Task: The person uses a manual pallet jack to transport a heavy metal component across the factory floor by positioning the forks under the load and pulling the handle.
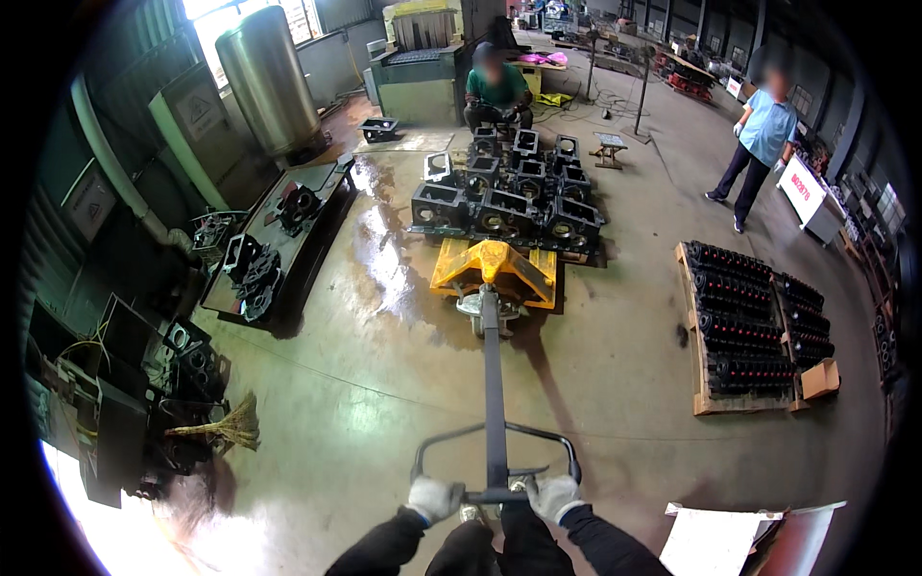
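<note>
Nearest the camera, dark sleeves (pixel 611 543) are stretched forward over dark trousers (pixel 533 549), and the looped steel handle (pixel 545 434) of a yellow hand pallet truck (pixel 494 261) is held by both white-gloved hands. The lower left corner of the loop is gripped by the left hand (pixel 435 500), its fingers curled together around the bar; the opposite corner is gripped likewise by the right hand (pixel 554 498). Whether the small release lever (pixel 528 471) is being pressed cannot be told.

The pallet truck is placed straight ahead, its grey shaft (pixel 494 384) tilted back toward the body. Its yellow frame is set close against a group of black cast housings (pixel 507 213); the forks are largely hidden, so whether the load is lifted cannot be told. Behind the housings a co-worker (pixel 497 88) is seated; at the right another person (pixel 768 130) is seen standing. Rows of black parts (pixel 735 312) are laid on a wooden pallet (pixel 703 399), and a straw broom (pixel 233 427) is left at the left.

The step in hand is judged to be steering or positioning the pallet truck. For any move from here, an even two-handed grip and a slow start would be called for, since the housings could shift and a person is seated just beyond.
</note>
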{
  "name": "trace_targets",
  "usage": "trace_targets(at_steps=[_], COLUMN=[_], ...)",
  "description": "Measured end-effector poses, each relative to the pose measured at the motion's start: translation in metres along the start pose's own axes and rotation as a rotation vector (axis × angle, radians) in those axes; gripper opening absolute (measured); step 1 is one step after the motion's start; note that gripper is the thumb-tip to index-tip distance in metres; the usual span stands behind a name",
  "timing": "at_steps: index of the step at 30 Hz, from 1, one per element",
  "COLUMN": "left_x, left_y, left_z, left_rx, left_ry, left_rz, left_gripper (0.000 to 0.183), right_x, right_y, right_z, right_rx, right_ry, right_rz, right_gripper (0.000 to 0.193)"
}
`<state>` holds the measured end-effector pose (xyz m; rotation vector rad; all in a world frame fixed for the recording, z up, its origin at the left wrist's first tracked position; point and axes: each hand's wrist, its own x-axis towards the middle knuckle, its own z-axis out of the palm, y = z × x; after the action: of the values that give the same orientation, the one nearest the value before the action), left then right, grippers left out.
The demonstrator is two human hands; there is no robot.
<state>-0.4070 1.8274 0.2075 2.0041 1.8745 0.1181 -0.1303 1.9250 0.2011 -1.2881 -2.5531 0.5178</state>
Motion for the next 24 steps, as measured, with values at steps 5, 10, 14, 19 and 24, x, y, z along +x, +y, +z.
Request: trace_targets(at_steps=[5,10,14,19,24], left_x=[0.08,0.119,0.033,0.006,0.073], left_y=[-0.011,-0.018,0.0,-0.003,-0.004], left_z=[-0.152,-0.186,-0.071,0.005,-0.127], left_rx=[0.104,0.018,-0.002,0.014,0.043], left_ry=[0.397,0.549,0.352,-0.045,0.478], left_rz=[-0.019,0.033,-0.005,-0.03,0.087], left_gripper=[0.031,0.035,0.024,0.033,0.037], right_x=[0.133,0.176,0.056,0.009,0.11], right_y=[-0.023,-0.035,-0.02,0.008,-0.007], right_z=[-0.11,-0.14,-0.05,0.01,-0.095], right_rx=[-0.218,-0.288,-0.196,-0.078,-0.211], right_ry=[0.29,0.58,0.289,-0.097,0.266], right_rz=[-0.085,-0.071,-0.01,0.027,-0.119], right_gripper=[0.044,0.034,0.031,0.033,0.041])
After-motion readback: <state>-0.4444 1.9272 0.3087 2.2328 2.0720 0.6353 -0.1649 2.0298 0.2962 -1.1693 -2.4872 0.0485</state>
